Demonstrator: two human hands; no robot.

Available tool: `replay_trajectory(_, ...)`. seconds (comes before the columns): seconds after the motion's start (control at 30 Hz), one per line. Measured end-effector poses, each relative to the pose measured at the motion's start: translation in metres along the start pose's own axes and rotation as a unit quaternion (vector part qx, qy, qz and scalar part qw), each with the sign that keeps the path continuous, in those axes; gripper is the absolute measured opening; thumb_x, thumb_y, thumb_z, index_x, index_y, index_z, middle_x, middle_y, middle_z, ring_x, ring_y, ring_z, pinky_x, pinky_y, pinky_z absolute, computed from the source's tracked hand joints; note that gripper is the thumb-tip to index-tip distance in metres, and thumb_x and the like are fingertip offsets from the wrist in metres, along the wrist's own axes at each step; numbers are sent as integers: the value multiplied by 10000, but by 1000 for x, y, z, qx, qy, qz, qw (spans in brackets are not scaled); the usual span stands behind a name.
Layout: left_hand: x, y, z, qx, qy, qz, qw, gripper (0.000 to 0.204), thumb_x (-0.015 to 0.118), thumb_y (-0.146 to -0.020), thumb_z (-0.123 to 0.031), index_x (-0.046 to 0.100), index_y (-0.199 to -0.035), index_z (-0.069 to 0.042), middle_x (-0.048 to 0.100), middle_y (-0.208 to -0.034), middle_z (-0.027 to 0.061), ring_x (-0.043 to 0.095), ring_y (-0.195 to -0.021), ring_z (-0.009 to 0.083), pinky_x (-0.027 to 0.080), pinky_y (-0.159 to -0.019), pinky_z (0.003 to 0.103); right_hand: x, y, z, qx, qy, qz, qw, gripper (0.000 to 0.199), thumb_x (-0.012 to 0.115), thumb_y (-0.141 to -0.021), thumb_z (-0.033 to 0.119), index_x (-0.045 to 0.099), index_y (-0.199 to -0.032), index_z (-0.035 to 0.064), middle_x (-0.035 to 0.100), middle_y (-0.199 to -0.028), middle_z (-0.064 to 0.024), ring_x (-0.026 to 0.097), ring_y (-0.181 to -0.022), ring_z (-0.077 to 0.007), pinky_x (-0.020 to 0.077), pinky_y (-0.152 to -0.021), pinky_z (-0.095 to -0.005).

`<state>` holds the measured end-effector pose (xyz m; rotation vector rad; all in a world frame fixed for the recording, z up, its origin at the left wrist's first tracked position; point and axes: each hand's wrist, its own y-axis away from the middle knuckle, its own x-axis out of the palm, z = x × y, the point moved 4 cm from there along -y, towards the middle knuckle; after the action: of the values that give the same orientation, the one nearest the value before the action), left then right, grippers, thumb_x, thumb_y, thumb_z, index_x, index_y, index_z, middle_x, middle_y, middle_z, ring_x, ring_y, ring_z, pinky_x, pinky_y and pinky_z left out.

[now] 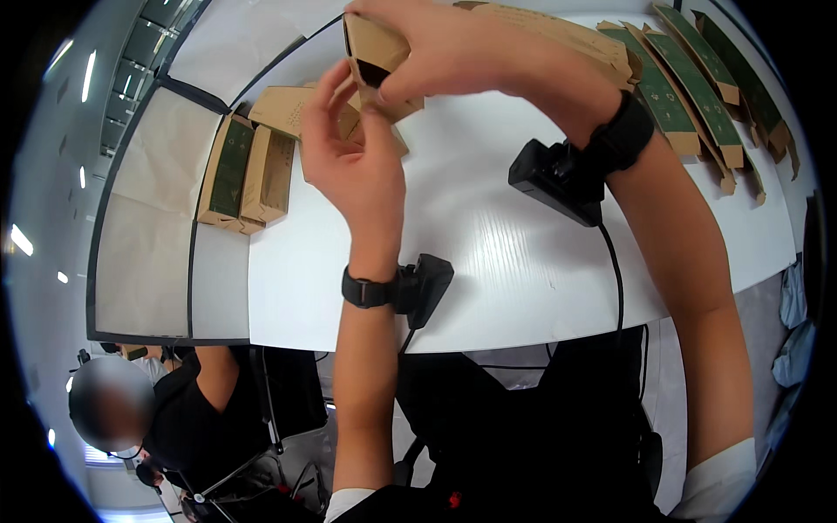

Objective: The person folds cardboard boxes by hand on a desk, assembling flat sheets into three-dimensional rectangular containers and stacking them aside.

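A small brown cardboard box (377, 42) is held up over the far part of the table, and a dark opening shows at its near end. My right hand (440, 54) grips it from the right, with the thumb near that opening. My left hand (356, 161) comes up from below, its fingers bent and thumb raised at the box's near end, seeming to pinch a flap there. Just behind the left hand lie further brown boxes (277, 106), partly covered by it. Each wrist carries a strapped black device with a cable.
A green-faced box (228, 170) and a brown box (268, 174) stand side by side at the left, against a low partition (148, 253). Several green and brown cartons (680, 83) lie at the far right of the white table (488, 253). Another person (187, 401) sits at lower left.
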<state>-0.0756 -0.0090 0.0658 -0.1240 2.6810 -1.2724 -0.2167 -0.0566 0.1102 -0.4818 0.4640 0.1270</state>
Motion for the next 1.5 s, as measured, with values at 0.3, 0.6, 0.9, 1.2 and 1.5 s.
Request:
replay_trajectory(0.3,-19,10,11,13,-141,-61,988,442,637,-937,33,566,-1371,-21,578,-1252,99,598,-1094,178,602,-843,311,24,-1,4,-224,127,-13,966,258,625,-807,37,710,-1045,-15,719,-941,-219,692,-828,-402,562,-747,-417)
replay_trajectory(0.6,-35,13,6,-1,-70,-151,986,266,564,-987,53,607,-1247,18,606,-1253,118,681,-1009,177,609,-766,249,13,12,15,-365,73,-37,928,161,576,-813,-40,640,-947,22,627,-1072,-180,590,-1007,-380,489,-842,-420)
replay_trajectory(0.9,-38,13,27,23,-119,-107,987,383,494,-970,81,728,-1236,-62,479,-1144,65,601,-912,129,540,-817,261,33,16,6,-270,-40,7,962,186,572,-878,52,645,-1038,-10,597,-1085,-250,584,-1032,-413,486,-901,-428)
replay_trajectory(1.2,-31,15,22,57,-233,-104,965,346,488,-983,78,754,-1176,-32,537,-1183,98,648,-906,142,582,-820,273,38,11,-12,-109,36,-86,990,240,625,-837,113,538,-1005,-36,636,-846,-316,623,-860,-489,515,-777,-486)
replay_trajectory(1.5,-29,14,30,-29,-112,-71,991,290,517,-960,82,755,-1105,-1,578,-1168,93,645,-890,159,549,-767,267,19,6,-7,-141,80,-107,981,85,588,-769,0,648,-731,-46,671,-813,-285,659,-784,-456,524,-707,-490)
